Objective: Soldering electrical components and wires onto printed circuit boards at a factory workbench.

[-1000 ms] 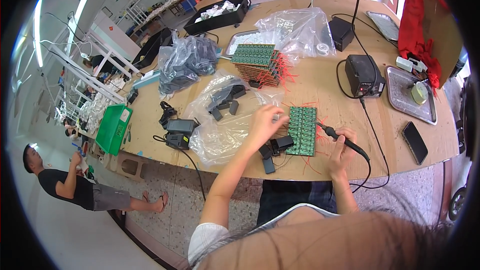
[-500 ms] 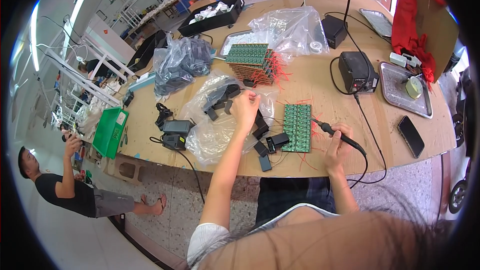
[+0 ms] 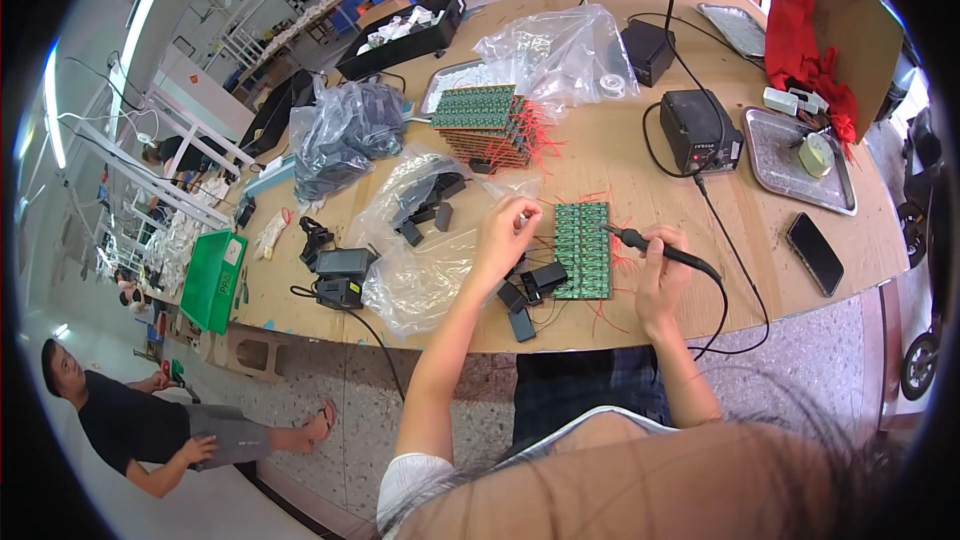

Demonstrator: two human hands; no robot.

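The green circuit board (image 3: 583, 250) lies near the table's (image 3: 640, 155) front edge, bare wood at 3 o'clock. The left hand (image 3: 505, 237), fingertips pinched together, hovers at its 9 o'clock; the right hand (image 3: 662, 280) grips a soldering iron (image 3: 655, 247) at 3 o'clock

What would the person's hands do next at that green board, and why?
Probably the right hand lowers the soldering iron tip onto the green circuit board. The tip sits at the board's upper right edge, and the left hand is pinched just beside the board, seemingly holding something thin.
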